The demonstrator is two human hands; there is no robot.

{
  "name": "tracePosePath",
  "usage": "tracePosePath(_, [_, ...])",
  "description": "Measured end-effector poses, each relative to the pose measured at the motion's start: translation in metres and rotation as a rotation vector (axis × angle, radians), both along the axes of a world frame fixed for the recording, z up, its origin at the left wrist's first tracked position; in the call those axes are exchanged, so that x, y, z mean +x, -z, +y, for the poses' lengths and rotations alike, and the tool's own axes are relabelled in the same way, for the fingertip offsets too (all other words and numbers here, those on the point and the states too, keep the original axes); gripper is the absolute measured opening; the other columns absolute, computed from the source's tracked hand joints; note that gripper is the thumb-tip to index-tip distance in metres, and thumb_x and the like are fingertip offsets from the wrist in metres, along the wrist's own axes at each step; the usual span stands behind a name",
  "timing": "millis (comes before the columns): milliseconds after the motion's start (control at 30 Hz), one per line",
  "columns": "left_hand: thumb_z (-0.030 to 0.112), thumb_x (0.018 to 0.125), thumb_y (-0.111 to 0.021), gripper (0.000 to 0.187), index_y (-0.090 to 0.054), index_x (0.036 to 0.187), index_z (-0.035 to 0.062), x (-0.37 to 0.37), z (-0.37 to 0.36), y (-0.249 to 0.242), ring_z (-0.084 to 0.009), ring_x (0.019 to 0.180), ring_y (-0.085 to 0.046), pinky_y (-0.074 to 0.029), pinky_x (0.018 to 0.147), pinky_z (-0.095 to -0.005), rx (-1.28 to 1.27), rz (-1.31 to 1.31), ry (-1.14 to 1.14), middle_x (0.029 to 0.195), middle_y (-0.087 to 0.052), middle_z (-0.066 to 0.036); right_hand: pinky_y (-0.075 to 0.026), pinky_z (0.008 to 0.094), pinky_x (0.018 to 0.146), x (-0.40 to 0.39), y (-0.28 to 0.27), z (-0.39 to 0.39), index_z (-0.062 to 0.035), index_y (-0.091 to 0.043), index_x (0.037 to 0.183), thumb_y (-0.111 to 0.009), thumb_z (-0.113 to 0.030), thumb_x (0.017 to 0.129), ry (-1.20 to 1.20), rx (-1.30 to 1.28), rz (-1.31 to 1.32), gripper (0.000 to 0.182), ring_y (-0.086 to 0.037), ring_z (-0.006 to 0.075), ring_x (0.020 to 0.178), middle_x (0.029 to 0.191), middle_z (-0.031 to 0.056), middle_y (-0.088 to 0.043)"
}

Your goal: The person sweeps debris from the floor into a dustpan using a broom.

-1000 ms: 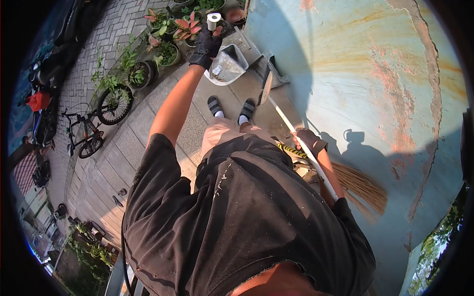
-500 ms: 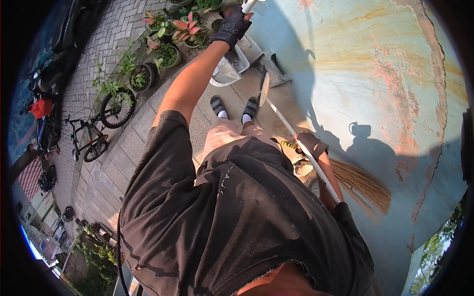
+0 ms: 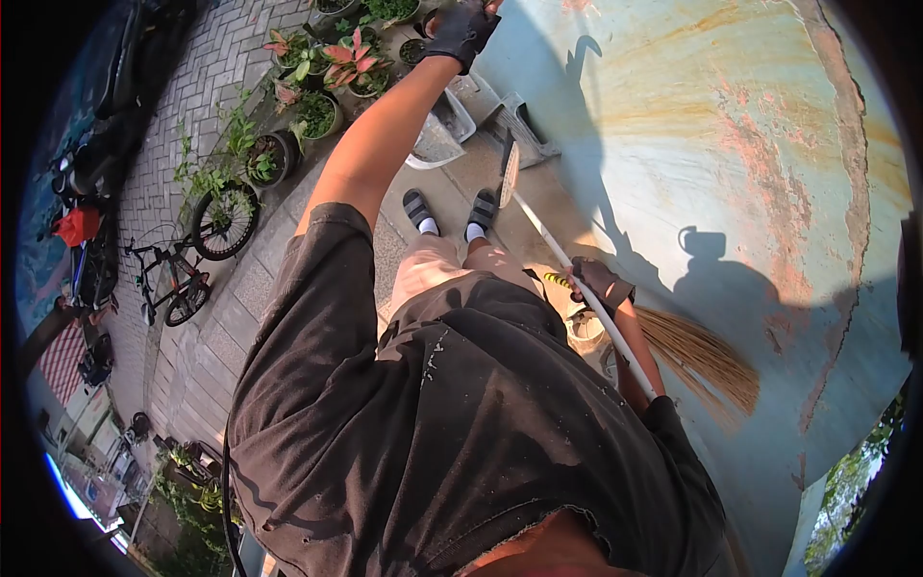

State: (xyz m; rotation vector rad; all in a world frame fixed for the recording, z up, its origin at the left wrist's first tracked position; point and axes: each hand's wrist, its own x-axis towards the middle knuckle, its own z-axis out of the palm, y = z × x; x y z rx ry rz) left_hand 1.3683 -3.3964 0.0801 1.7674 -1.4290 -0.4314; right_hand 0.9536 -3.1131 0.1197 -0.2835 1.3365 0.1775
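Head view: right fingers (image 3: 577,295) clasp one white pole (image 3: 543,231) beside one broom (image 3: 694,354) (left fingers (image 3: 492,7): I can't tell).

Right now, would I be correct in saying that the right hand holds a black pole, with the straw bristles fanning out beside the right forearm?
Not quite: the pole is white, not black, as the head view shows. The right hand does hold it, and the straw bristles do fan out beside the right forearm.
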Motion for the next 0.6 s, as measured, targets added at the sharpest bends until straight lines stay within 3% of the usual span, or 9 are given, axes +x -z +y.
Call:
tracePosePath(200, [0.03, 0.089, -0.049, 0.027, -0.049, 0.104, 0.0071, -0.002, -0.009, -0.02, -0.0416, 0.078, -0.061, -0.048, 0.068, -0.0506, 0.187, -0.052, -0.083, 0.085, -0.063, -0.024, -0.04, 0.0296, 0.043, -0.003, -0.003, -0.002, -0.0044, -0.05, 0.081, -0.057, -0.013, 0.088, 0.05, -0.019, -0.047, 0.013, -0.047, 0.0146, 0.048, 0.063, 0.0052, -0.051])
tracePosePath(300, [0.031, 0.088, -0.05, 0.028, -0.05, 0.105, 0.0083, 0.005, -0.027, 0.004, -0.0414, 0.079, -0.061, -0.048, 0.068, -0.0505, 0.164, -0.166, -0.095, 0.087, -0.064, -0.023, -0.04, 0.0292, 0.043, -0.008, 0.005, 0.002, -0.0045, -0.05, 0.08, -0.058, -0.013, 0.087, 0.067, -0.02, -0.071, 0.013, -0.049, 0.0148, 0.048, 0.063, 0.0057, -0.053])
tracePosePath(433, [0.029, 0.087, -0.053, 0.027, -0.051, 0.105, 0.0091, 0.013, -0.029, 0.022, -0.0414, 0.081, -0.061, -0.049, 0.07, -0.0505, 0.052, -0.069, -0.11, 0.088, -0.063, -0.024, -0.04, 0.0287, 0.043, -0.008, -0.003, 0.004, -0.0046, -0.051, 0.081, -0.06, -0.015, 0.087, 0.115, -0.015, -0.073, 0.015, -0.049, 0.0154, 0.047, 0.064, 0.0062, -0.054])
tracePosePath(500, [0.029, 0.086, -0.055, 0.03, -0.05, 0.108, 0.0091, 0.016, -0.027, 0.017, -0.042, 0.084, -0.061, -0.049, 0.072, -0.0507, 0.183, 0.04, -0.083, 0.09, -0.063, -0.024, -0.041, 0.0275, 0.043, -0.001, -0.015, 0.002, -0.0052, -0.051, 0.077, -0.059, -0.016, 0.088, 0.085, -0.017, -0.03, 0.017, -0.048, 0.014, 0.047, 0.062, 0.0047, -0.052])
tracePosePath(533, [0.03, 0.086, -0.057, 0.035, -0.047, 0.111, 0.0088, 0.01, -0.018, -0.015, -0.0435, 0.084, -0.061, -0.049, 0.072, -0.0512, 0.338, -0.007, -0.157, 0.091, -0.063, -0.025, -0.042, 0.0264, 0.044, 0.002, -0.019, 0.001, -0.0058, -0.051, 0.074, -0.059, -0.017, 0.088, 0.051, -0.019, 0.008, 0.02, -0.047, 0.0126, 0.047, 0.061, 0.0032, -0.051])
tracePosePath(600, [0.031, 0.086, -0.057, 0.036, -0.046, 0.112, 0.0083, 0.011, -0.019, -0.007, -0.0439, 0.083, -0.06, -0.049, 0.072, -0.0516, 0.318, -0.004, -0.16, 0.09, -0.062, -0.025, -0.041, 0.0279, 0.043, -0.009, -0.004, 0.008, -0.0048, -0.051, 0.078, -0.058, -0.017, 0.089, 0.074, 0.005, 0.018, 0.017, -0.048, 0.0142, 0.046, 0.062, 0.0046, -0.052])
